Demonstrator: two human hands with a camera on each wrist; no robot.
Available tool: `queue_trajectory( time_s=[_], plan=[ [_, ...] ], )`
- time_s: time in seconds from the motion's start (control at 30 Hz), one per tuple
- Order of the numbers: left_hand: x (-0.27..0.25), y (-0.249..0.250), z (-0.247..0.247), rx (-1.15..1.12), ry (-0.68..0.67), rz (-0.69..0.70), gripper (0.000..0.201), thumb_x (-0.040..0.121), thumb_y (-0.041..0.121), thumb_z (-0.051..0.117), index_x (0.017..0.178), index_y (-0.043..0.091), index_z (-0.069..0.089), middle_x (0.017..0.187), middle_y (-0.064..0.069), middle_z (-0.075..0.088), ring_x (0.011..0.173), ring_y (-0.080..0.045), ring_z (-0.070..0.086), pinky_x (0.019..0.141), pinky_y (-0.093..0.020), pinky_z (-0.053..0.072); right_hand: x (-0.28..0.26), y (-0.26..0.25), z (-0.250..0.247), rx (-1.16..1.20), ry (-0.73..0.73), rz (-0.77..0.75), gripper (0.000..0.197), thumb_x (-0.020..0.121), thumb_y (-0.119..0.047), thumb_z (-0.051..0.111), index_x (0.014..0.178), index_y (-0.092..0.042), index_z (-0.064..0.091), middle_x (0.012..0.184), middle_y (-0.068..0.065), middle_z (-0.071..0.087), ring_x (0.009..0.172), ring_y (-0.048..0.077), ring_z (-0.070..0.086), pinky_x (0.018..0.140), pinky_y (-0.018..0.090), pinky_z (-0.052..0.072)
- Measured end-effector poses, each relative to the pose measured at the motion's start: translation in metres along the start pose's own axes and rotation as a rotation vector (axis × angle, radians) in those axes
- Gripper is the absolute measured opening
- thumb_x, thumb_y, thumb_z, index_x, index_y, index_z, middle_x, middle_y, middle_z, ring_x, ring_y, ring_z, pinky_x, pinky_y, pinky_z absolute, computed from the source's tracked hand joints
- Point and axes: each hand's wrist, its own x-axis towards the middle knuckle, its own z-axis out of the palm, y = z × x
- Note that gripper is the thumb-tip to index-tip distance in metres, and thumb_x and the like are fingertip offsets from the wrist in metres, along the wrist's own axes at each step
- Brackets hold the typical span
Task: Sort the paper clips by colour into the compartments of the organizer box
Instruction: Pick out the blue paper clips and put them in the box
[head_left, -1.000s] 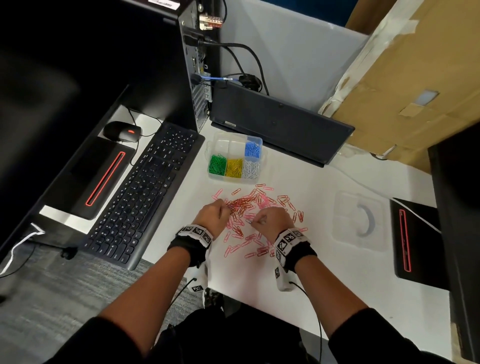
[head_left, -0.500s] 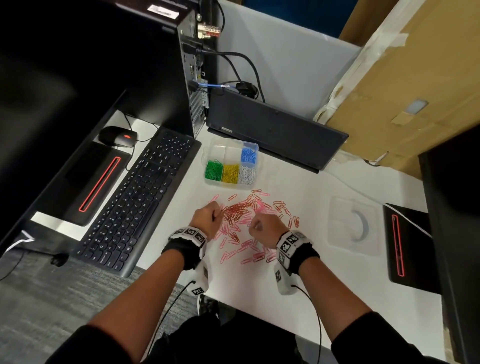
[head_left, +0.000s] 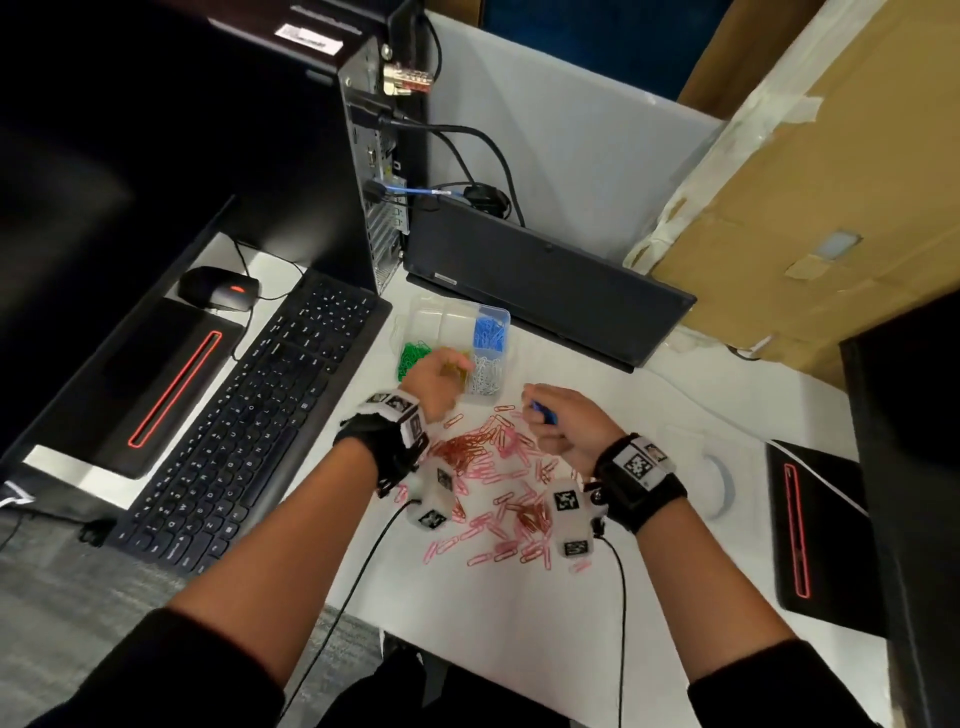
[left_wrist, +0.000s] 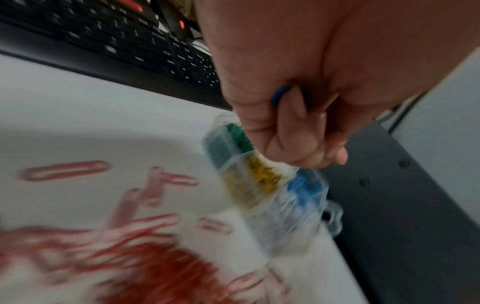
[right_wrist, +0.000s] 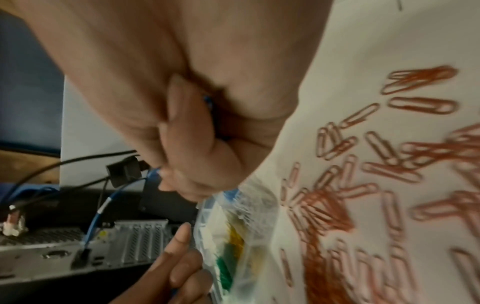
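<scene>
The clear organizer box (head_left: 441, 314) stands at the back of the white desk, with green, yellow, white and blue clips in separate compartments. A pile of red and pink paper clips (head_left: 483, 460) lies in front of it. My left hand (head_left: 436, 382) hovers over the box's yellow compartment, fingers curled around a blue clip (left_wrist: 279, 95). To the right of the box, above the pile's far edge, my right hand (head_left: 550, 421) pinches blue clips (head_left: 544, 414). The wrist views show the box (left_wrist: 285, 226) (right_wrist: 233, 216) just beyond each fist (left_wrist: 298, 133) (right_wrist: 197, 144).
A black keyboard (head_left: 260, 415) lies left of the pile, with a mouse (head_left: 218, 288) behind it. A dark laptop (head_left: 545, 291) and a PC tower (head_left: 337, 156) stand behind the box. A clear lid (head_left: 706, 467) lies to the right, and a cardboard box (head_left: 831, 208) fills the back right.
Both hands have lifted off the red and pink pile and moved forward toward the organizer box. The left hand is now over the box.
</scene>
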Motion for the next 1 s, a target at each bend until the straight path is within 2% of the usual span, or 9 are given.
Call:
queue_trajectory(
  time_s=[0.17, 0.33, 0.4, 0.47, 0.53, 0.7, 0.77, 0.83, 1.0],
  plan=[
    [0.048, 0.036, -0.003, -0.038, 0.106, -0.036, 0.04, 0.088, -0.004, 0.034, 0.083, 0.026, 0.06, 0.065, 0.0, 0.053, 0.051, -0.011, 0.046, 0.04, -0.018, 0.035, 0.018, -0.04, -0.007, 0.075, 0.065, -0.026, 0.023, 0.103, -0.021, 0.046, 0.083, -0.013, 0.054, 0.067, 0.001, 0.052, 0.046, 0.006, 0.038, 0.034, 0.014, 0.024],
    [0.085, 0.047, 0.02, 0.071, 0.099, -0.058, 0.036, 0.086, -0.004, 0.041, 0.076, 0.024, 0.062, 0.084, -0.007, 0.063, 0.073, -0.024, 0.06, 0.07, -0.026, 0.054, 0.051, -0.055, -0.003, -0.222, 0.32, -0.034, 0.03, 0.101, -0.031, 0.048, 0.074, -0.017, 0.049, 0.054, -0.004, 0.034, 0.038, 0.008, 0.024, 0.036, 0.018, 0.019],
    [0.091, 0.053, 0.028, 0.03, 0.032, -0.092, 0.029, 0.092, -0.002, 0.041, 0.085, 0.017, 0.062, 0.084, -0.008, 0.059, 0.075, -0.023, 0.058, 0.071, -0.02, 0.054, 0.064, -0.056, 0.002, -0.385, 0.398, -0.042, 0.035, 0.099, -0.032, 0.048, 0.067, -0.017, 0.047, 0.054, -0.002, 0.033, 0.044, 0.013, 0.027, 0.042, 0.022, 0.023],
    [0.098, 0.057, 0.031, 0.039, 0.018, -0.111, 0.026, 0.094, 0.002, 0.046, 0.109, 0.012, 0.064, 0.1, -0.008, 0.06, 0.091, -0.023, 0.06, 0.087, -0.028, 0.054, 0.076, -0.056, 0.007, -0.59, 0.413, -0.089, 0.041, 0.098, -0.033, 0.048, 0.061, -0.015, 0.046, 0.056, 0.001, 0.039, 0.05, 0.018, 0.035, 0.051, 0.026, 0.031],
    [0.104, 0.053, 0.032, 0.07, 0.036, -0.103, 0.031, 0.092, 0.002, 0.047, 0.114, 0.012, 0.065, 0.116, -0.005, 0.063, 0.104, -0.023, 0.061, 0.096, -0.034, 0.051, 0.085, -0.057, 0.01, -0.78, 0.412, -0.13, 0.042, 0.1, -0.032, 0.046, 0.061, -0.016, 0.046, 0.061, 0.001, 0.045, 0.059, 0.02, 0.045, 0.057, 0.027, 0.035],
    [0.103, 0.039, 0.026, 0.039, 0.022, -0.012, 0.044, 0.087, -0.013, 0.037, 0.114, 0.006, 0.066, 0.115, -0.011, 0.066, 0.11, -0.024, 0.06, 0.103, -0.041, 0.046, 0.101, -0.064, 0.015, -1.004, 0.425, -0.221, 0.028, 0.101, -0.025, 0.047, 0.102, -0.005, 0.067, 0.098, 0.011, 0.066, 0.092, 0.029, 0.061, 0.071, 0.027, 0.039],
    [0.095, 0.036, 0.016, -0.046, 0.017, 0.03, 0.054, 0.078, -0.022, 0.032, 0.108, 0.006, 0.067, 0.113, -0.017, 0.067, 0.11, -0.029, 0.062, 0.1, -0.042, 0.048, 0.107, -0.068, 0.016, -1.058, 0.41, -0.251, 0.029, 0.1, -0.024, 0.05, 0.111, -0.005, 0.068, 0.11, 0.013, 0.068, 0.104, 0.03, 0.062, 0.076, 0.028, 0.043],
    [0.088, 0.032, 0.005, -0.027, 0.067, 0.039, 0.052, 0.077, -0.02, 0.033, 0.097, 0.013, 0.068, 0.104, -0.011, 0.069, 0.101, -0.027, 0.065, 0.089, -0.037, 0.054, 0.113, -0.072, 0.017, -1.128, 0.391, -0.264, 0.029, 0.1, -0.022, 0.05, 0.114, -0.006, 0.069, 0.115, 0.013, 0.068, 0.109, 0.031, 0.062, 0.086, 0.032, 0.049],
    [0.062, 0.025, -0.009, 0.44, 0.157, 0.115, 0.017, 0.088, 0.016, 0.062, 0.086, 0.031, 0.071, 0.078, 0.009, 0.065, 0.073, -0.009, 0.06, 0.067, -0.022, 0.048, 0.123, -0.081, 0.027, -1.264, 0.336, -0.296, 0.023, 0.096, -0.008, 0.054, 0.113, -0.009, 0.07, 0.112, 0.014, 0.068, 0.102, 0.03, 0.065, 0.083, 0.032, 0.055]
  ],
)
